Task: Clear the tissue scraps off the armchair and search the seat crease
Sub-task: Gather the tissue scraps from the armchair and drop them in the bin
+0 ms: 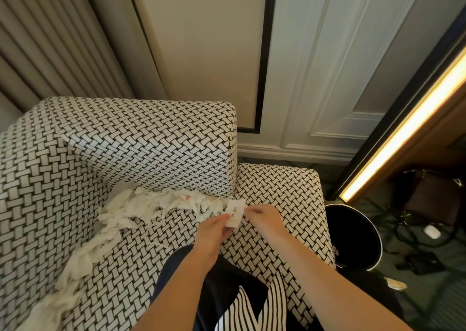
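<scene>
Left hand (pixel 214 226) and right hand (pixel 262 216) each grip a small paper slip (pixel 235 213) above the armchair (pixel 141 139)

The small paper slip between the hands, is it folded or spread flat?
Spread flat. The paper slip shows one full rectangular face with gold characters, held at its edges by the left hand and right hand; no fold is visible.

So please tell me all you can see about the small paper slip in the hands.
The small white rectangular paper slip carries gold characters printed down its middle, too small to read. It stands roughly upright, pinched low by the left hand and at its right edge by the right hand, above the black-and-white woven-pattern armchair seat, beside shredded white tissue scraps.
</scene>
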Demonstrator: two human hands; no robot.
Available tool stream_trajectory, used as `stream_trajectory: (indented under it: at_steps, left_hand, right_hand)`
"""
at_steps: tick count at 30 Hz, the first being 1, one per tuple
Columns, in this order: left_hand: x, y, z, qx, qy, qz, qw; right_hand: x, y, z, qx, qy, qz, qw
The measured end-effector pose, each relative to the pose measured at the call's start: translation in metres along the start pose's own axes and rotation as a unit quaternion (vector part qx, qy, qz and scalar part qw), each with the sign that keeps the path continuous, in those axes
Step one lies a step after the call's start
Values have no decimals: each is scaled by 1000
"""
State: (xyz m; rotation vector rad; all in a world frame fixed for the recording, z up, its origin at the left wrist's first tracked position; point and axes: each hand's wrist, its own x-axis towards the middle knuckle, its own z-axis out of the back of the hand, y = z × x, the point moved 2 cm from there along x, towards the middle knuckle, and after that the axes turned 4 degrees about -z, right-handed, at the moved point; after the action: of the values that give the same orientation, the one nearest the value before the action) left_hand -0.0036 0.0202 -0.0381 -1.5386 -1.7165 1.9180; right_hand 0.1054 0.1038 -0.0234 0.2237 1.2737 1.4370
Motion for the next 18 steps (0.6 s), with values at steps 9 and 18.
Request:
stream_trajectory:
  at_steps: [9, 18]
  left_hand:
    - [1, 4, -1, 177, 10, -42, 983]
    - [29, -8, 6, -56, -84, 60, 993]
  right_hand:
    - [8, -21, -22, 270, -11, -143, 952]
    - [21, -19, -22, 143, -44, -79, 986]
